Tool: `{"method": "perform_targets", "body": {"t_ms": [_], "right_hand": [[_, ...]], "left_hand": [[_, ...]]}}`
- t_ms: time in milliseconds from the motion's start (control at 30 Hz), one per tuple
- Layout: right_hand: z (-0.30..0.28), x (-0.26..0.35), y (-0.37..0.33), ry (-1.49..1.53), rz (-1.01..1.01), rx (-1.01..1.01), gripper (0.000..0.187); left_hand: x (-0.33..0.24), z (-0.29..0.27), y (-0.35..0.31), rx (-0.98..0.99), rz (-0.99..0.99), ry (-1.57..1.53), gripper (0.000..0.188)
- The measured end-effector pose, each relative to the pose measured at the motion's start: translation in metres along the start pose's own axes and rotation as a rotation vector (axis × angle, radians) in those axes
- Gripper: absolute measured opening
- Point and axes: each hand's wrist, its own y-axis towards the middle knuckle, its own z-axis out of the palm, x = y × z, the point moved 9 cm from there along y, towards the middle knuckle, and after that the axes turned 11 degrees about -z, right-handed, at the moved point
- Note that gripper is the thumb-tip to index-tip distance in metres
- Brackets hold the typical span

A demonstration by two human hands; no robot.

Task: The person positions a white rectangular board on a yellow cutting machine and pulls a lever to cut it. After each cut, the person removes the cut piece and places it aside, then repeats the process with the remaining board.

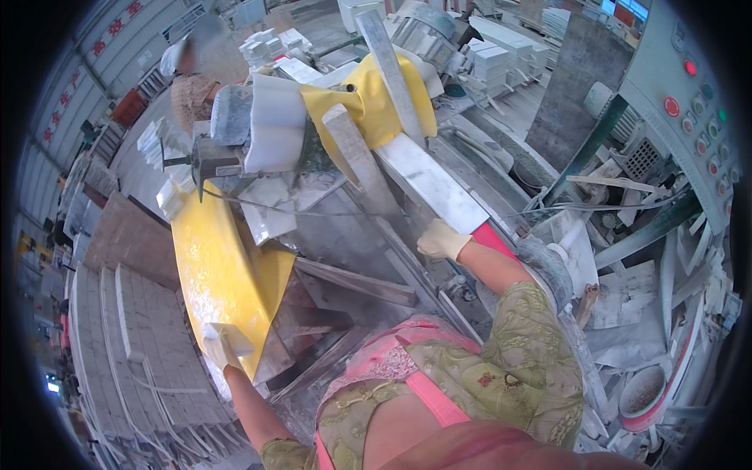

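Observation:
My left hand (pixel 219 349), in a pale glove, is closed on a small white stone piece (pixel 237 338) at the lower end of a wet yellow sheet (pixel 211 266). My right hand (pixel 443 240), gloved too, has its fingers curled beside the near left edge of a long white marble strip (pixel 439 186). Whether those fingers hold anything is hidden. The strip lies on a machine bed, its far end under a yellow flap (pixel 368 98). A red strip (pixel 493 240) shows just past its near end, by my right forearm.
A control panel (pixel 681 110) with several buttons stands at the right. Stacked pale slabs (pixel 149 345) fill the left side. Grey bars (pixel 389 74) and a motor (pixel 423 31) rise over the machine. Another person (pixel 196 82) works at the far left. Broken stone (pixel 627 294) lies at the right.

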Motion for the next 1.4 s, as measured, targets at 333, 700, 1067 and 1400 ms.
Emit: {"method": "perform_targets", "body": {"t_ms": [333, 700, 1067, 1400], "right_hand": [[-0.004, 0.002, 0.001, -0.001, 0.021, 0.1, 0.029], [-0.002, 0.0, 0.001, -0.021, -0.018, 0.045, 0.034], [-0.025, 0.007, -0.001, 0.055, 0.061, 0.049, 0.025], [-0.118, -0.012, -0.153, 0.119, 0.39, -0.281, 0.073]], "left_hand": [[0.001, 0.0, -0.002, -0.011, -0.023, 0.01, 0.06], [0.001, 0.003, 0.002, -0.009, -0.003, -0.015, 0.053], [0.001, 0.001, -0.003, -0.022, -0.011, 0.053, 0.057], [-0.018, -0.003, -0.02, -0.006, 0.048, 0.071, 0.056]]}}
